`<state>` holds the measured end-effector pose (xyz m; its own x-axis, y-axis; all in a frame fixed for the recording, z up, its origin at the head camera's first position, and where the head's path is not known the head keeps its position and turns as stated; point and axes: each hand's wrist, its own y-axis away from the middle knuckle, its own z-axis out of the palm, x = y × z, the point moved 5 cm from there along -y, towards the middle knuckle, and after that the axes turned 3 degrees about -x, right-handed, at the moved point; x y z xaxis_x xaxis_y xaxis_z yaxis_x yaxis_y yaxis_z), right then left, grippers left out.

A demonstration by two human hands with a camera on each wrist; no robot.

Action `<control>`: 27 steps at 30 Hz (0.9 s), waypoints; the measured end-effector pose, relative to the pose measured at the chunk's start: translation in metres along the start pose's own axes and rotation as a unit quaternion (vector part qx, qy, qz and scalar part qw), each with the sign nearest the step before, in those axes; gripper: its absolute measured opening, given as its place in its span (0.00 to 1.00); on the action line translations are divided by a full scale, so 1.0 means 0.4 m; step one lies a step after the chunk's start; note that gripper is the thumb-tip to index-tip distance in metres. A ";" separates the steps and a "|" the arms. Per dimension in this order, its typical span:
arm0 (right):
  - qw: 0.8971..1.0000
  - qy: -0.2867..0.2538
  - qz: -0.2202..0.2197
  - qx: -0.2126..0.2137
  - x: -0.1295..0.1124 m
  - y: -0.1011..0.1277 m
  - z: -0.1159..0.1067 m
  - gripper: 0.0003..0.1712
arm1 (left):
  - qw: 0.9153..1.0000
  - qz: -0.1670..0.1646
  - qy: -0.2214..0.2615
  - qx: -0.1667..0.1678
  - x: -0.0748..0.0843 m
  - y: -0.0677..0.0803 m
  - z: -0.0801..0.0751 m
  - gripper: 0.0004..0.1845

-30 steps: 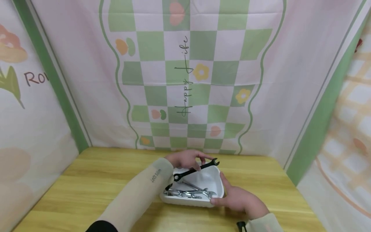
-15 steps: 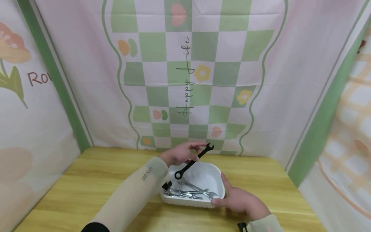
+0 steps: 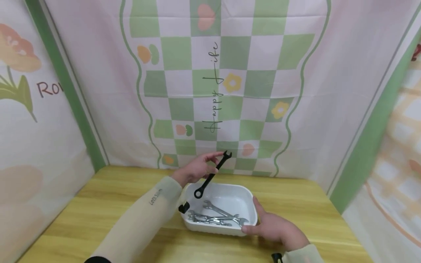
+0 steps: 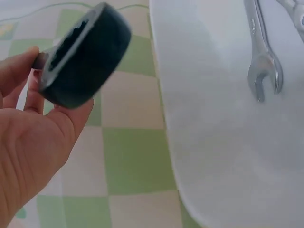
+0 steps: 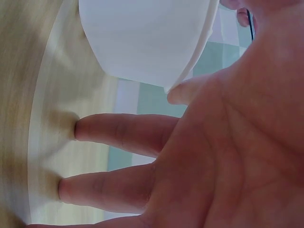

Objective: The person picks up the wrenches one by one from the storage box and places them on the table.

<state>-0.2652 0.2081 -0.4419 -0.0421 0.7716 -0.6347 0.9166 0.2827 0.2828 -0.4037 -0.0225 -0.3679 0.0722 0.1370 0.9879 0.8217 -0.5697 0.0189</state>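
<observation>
- Nearest are two pale sleeves, the left sleeve (image 3: 141,215) with a black band (image 3: 97,260) at its lower end and small script near the cuff, the right sleeve (image 3: 304,254) at the bottom edge.
- Under everything lies a yellowish wood-grain table (image 3: 82,212), its planks running crosswise and its far corners slightly rounded.
- The right hand (image 3: 276,226) is spread at the white basin's (image 3: 235,199) right end, thumb at the near corner; the right wrist view shows straight fingers with tips down on the table.
- In the near half of the basin, several chrome wrenches (image 4: 260,40) lie crossed over one another.
- At the basin's far-left rim, the left hand (image 3: 197,168) pinches a black combination wrench (image 3: 208,180), tilted, open end up and right, ring end lower.
- Behind the table hangs a pale back cloth (image 3: 312,109) with a green-and-white check panel (image 3: 238,53), fruit and flower motifs, and "Happy Life" running upward.
- Green strips edge it; a flower-printed cloth (image 3: 39,146) encloses the left, an orange-checked one (image 3: 398,146) the right.
</observation>
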 end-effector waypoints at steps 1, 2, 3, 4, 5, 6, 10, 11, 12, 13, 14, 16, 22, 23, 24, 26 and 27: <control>1.000 -0.001 0.001 0.000 0.000 0.001 0.000 0.72 | 1.000 0.000 0.002 0.004 0.003 0.003 -0.008 0.40; 1.000 0.000 0.003 0.000 0.001 0.002 0.000 0.72 | 1.000 0.001 0.003 0.008 0.006 0.006 -0.016 0.40; 1.000 0.002 0.005 0.000 0.002 0.002 0.000 0.72 | 1.000 0.001 0.003 0.013 0.009 0.010 -0.026 0.40; 1.000 0.006 0.007 0.000 0.003 0.003 0.000 0.72 | 1.000 0.002 0.003 0.018 0.010 0.013 -0.035 0.40; 1.000 0.007 0.010 0.000 0.004 0.004 0.000 0.72 | 1.000 0.002 0.002 0.024 0.013 0.017 -0.046 0.40; 1.000 0.009 0.014 0.001 0.005 0.004 -0.001 0.72 | 1.000 0.001 0.002 0.031 0.015 0.023 -0.057 0.40; 1.000 0.011 0.020 0.000 0.008 0.004 -0.001 0.73 | 0.998 -0.002 -0.001 0.065 0.022 0.048 -0.109 0.41; 1.000 0.011 0.019 0.001 0.008 0.004 -0.001 0.73 | 0.997 -0.006 -0.004 0.074 0.023 0.054 -0.123 0.40; 1.000 0.012 0.019 0.001 0.007 0.004 -0.002 0.73 | 0.997 -0.008 -0.006 0.082 0.022 0.061 -0.137 0.40; 1.000 0.013 0.017 0.001 0.007 0.004 -0.002 0.73 | 0.996 -0.010 -0.007 0.090 0.021 0.068 -0.150 0.40; 1.000 0.013 0.015 0.001 0.006 0.003 -0.001 0.73 | 0.995 -0.011 -0.011 0.097 0.021 0.076 -0.162 0.40; 1.000 0.014 0.012 0.001 0.005 0.003 -0.001 0.73 | 0.994 -0.011 -0.013 0.106 0.015 0.087 -0.186 0.40; 1.000 0.014 0.004 0.003 0.006 0.002 0.000 0.72 | 0.992 -0.013 -0.010 0.123 -0.009 0.118 -0.244 0.40; 1.000 0.014 0.003 0.003 0.006 0.001 0.000 0.72 | 0.992 -0.015 -0.009 0.126 -0.013 0.125 -0.251 0.40; 1.000 0.014 0.000 0.003 0.006 0.001 0.001 0.72 | 0.992 -0.017 -0.008 0.128 -0.017 0.132 -0.258 0.40; 1.000 0.012 -0.001 0.002 0.008 0.000 0.001 0.72 | 0.991 -0.023 -0.006 0.135 -0.029 0.146 -0.270 0.40; 1.000 0.012 -0.002 0.002 0.008 0.001 0.001 0.72 | 0.990 -0.026 -0.006 0.138 -0.036 0.154 -0.275 0.40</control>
<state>-0.2648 0.2104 -0.4443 -0.0551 0.7840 -0.6184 0.9182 0.2830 0.2771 -0.4162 -0.1486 -0.3640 0.0313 0.1711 0.9847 0.9477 -0.3183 0.0252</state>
